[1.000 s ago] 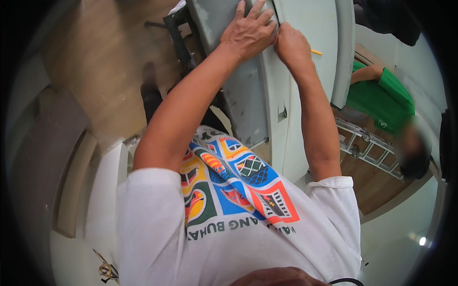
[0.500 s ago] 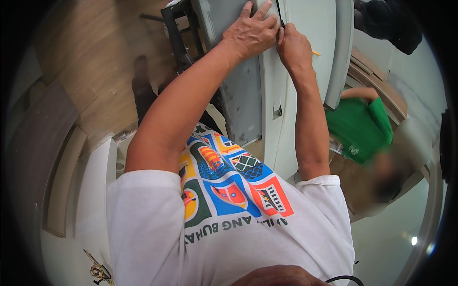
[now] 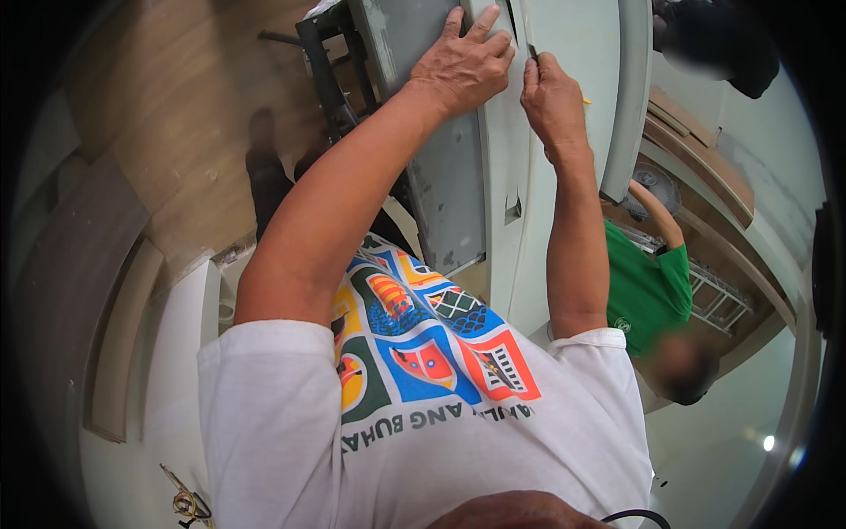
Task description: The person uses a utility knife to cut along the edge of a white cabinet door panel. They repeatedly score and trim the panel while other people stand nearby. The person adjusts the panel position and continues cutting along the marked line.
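Observation:
A long white panel (image 3: 500, 176) with a small square cut-out stands before me, next to a grey board (image 3: 454, 198). My left hand (image 3: 463, 66) lies across the panel's edge with its fingers spread. My right hand (image 3: 555, 106) is closed on a slim tool with a dark tip (image 3: 532, 53), its handle hidden in the fingers. That tip meets a thin pale strip or edge (image 3: 531, 159) running lengthwise along the panel, where a narrow dark gap shows further off. Past the right hand's knuckles, a bit of something thin and yellow (image 3: 587, 101) sticks out.
A black stand (image 3: 322, 66) is at the far left of the board, above a wooden floor (image 3: 167, 106). A curved grey panel edge (image 3: 627, 106) rises on the right. Beyond it a person in green (image 3: 648, 282) bends near shelving; dark clothing (image 3: 718, 44) shows at the far right.
My right hand has moved toward me and slightly right along the strip, away from the left hand. The left hand has barely shifted. The person in green has changed posture, arm now reaching out.

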Motion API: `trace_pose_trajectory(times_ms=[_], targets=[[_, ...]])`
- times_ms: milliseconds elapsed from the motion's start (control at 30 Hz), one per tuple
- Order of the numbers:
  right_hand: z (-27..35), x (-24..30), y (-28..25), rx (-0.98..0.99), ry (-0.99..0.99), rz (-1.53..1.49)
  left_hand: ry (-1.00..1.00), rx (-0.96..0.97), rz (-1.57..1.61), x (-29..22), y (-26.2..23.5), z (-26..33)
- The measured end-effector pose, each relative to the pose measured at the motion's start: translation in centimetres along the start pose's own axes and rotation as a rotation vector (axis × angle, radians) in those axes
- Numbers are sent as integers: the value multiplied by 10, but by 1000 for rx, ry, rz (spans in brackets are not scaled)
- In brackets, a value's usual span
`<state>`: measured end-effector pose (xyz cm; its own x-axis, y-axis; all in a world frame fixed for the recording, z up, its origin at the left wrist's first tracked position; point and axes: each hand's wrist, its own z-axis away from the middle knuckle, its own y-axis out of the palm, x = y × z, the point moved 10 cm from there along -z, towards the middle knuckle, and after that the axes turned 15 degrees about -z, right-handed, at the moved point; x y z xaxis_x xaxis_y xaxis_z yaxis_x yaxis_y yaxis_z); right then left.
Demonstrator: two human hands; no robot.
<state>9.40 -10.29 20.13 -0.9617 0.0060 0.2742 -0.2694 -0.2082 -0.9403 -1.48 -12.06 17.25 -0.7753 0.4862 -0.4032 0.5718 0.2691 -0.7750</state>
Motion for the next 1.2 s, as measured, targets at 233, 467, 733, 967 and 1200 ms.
trace_pose_trajectory(times_ms=[233, 467, 733, 967, 1200], targets=[[-2, -12, 16, -17, -28, 41, 37, 42, 7, -3, -8, -3], [-3, -13, 14, -10, 12, 77, 30, 22, 0, -1, -9, -6], [-2, -15, 25, 57, 62, 170, 19, 54, -24, -3, -5, -5], [-7, -15, 34, 111, 24, 158, 31, 233, -217, -7, 21, 5], [-15, -16, 33, 149, 51, 180, -11, 111, -70, -9, 12, 16]])
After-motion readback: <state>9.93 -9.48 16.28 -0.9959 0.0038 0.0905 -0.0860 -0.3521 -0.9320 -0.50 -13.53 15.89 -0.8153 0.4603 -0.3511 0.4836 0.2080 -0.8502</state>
